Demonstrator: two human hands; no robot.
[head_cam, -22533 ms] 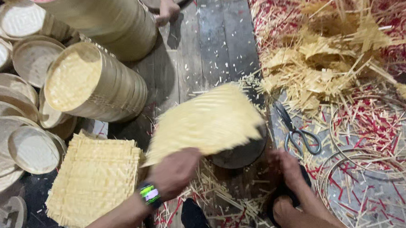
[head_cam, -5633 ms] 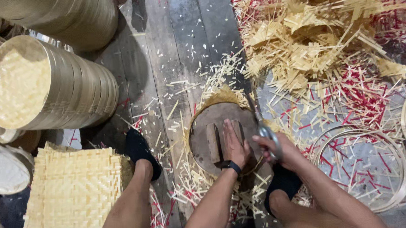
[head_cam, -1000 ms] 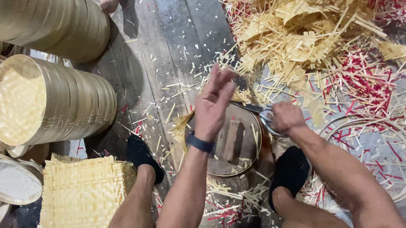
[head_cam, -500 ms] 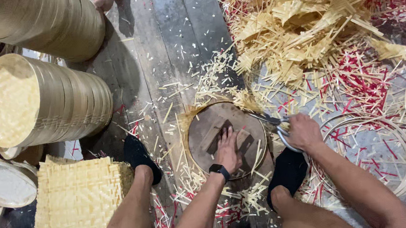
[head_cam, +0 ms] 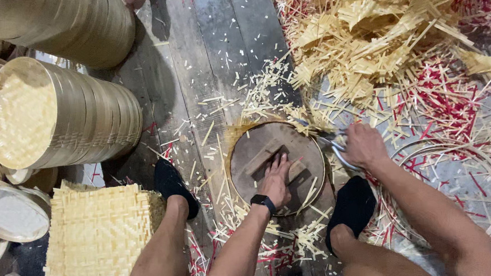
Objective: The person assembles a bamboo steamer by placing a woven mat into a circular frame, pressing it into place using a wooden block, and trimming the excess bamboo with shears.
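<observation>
My left hand (head_cam: pixel 275 180) presses flat on a round wooden disc (head_cam: pixel 251 149) with crossed slats, which lies on the floor between my feet. Woven bamboo shows around the disc's far and left rim (head_cam: pixel 235 134). My right hand (head_cam: pixel 362 144) grips a pair of scissors (head_cam: pixel 335 145) at the disc's right edge, with the blades pointing toward the rim. A black watch sits on my left wrist.
A stack of square woven bamboo mats (head_cam: pixel 97 238) lies at the lower left. Rolls of stacked round bamboo steamer rings (head_cam: pixel 65 111) lie on their sides at the left. Bamboo trimmings (head_cam: pixel 375 41) are heaped at the upper right. Loose hoops (head_cam: pixel 486 198) lie at the right.
My left hand came down from above the disc and now lies flat on it. My right hand with the scissors stayed at the disc's right edge.
</observation>
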